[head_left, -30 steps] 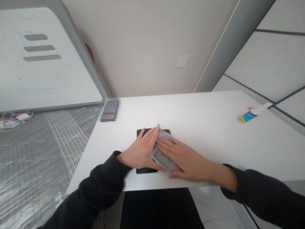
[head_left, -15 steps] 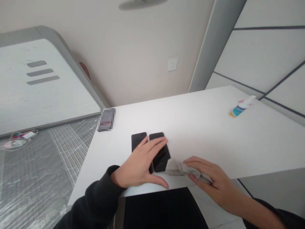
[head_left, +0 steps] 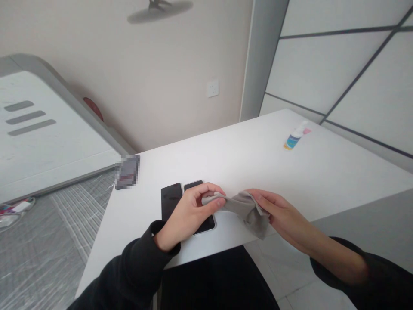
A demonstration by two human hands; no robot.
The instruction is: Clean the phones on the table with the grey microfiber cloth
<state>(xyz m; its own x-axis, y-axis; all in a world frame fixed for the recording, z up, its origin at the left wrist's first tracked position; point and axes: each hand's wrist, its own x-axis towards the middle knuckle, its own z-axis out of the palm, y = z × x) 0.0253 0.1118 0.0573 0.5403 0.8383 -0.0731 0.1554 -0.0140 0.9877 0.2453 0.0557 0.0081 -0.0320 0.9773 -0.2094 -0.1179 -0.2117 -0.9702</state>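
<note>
Head view. Cloth [head_left: 247, 209], grey, held up between both hands just above the table [head_left: 258, 168] near its front edge. Left hand [head_left: 190, 213] pinches its 9 o'clock end; right hand [head_left: 279, 215] grips its 3 o'clock end. Two dark phones [head_left: 171, 199] lie flat, side by side, under the left hand. Spray bottle [head_left: 294, 138] lies on its side at 2 o'clock, contents not discernible. Wall socket [head_left: 212, 88] at 12 o'clock. A second ago both hands pressed the cloth flat on the phones.
</note>
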